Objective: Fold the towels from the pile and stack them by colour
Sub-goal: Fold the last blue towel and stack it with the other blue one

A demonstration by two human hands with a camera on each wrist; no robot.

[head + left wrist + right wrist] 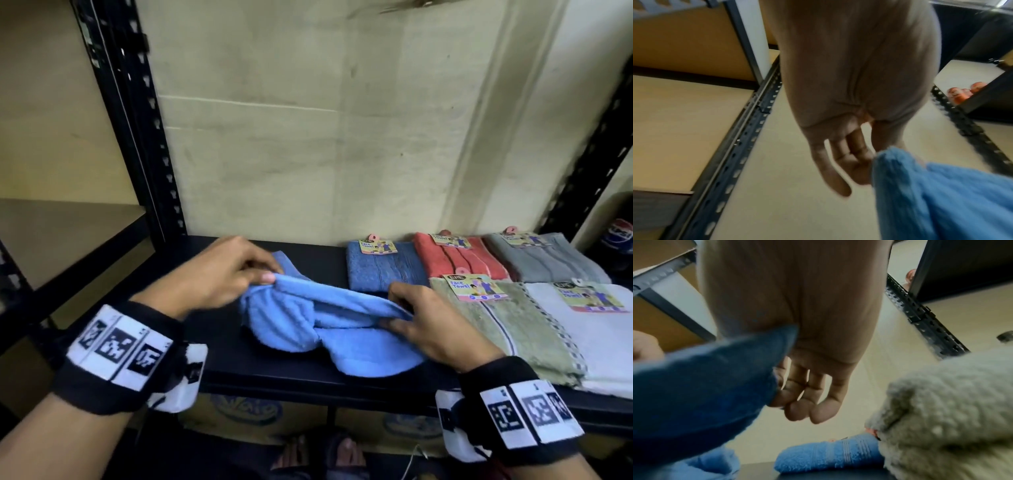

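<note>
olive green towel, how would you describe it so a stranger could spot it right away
On the black metal shelf, five folded towels lie in two rows at the right. The olive green folded terry towel is in the front row, left of the white folded towel and just right of the right hand. It alone is green, with a dark stripe and checked band along its right edge.

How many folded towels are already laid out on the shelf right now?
5: darker blue towel, red towel and grey towel along the back; green towel and white towel in front. More may lie underneath.
</note>
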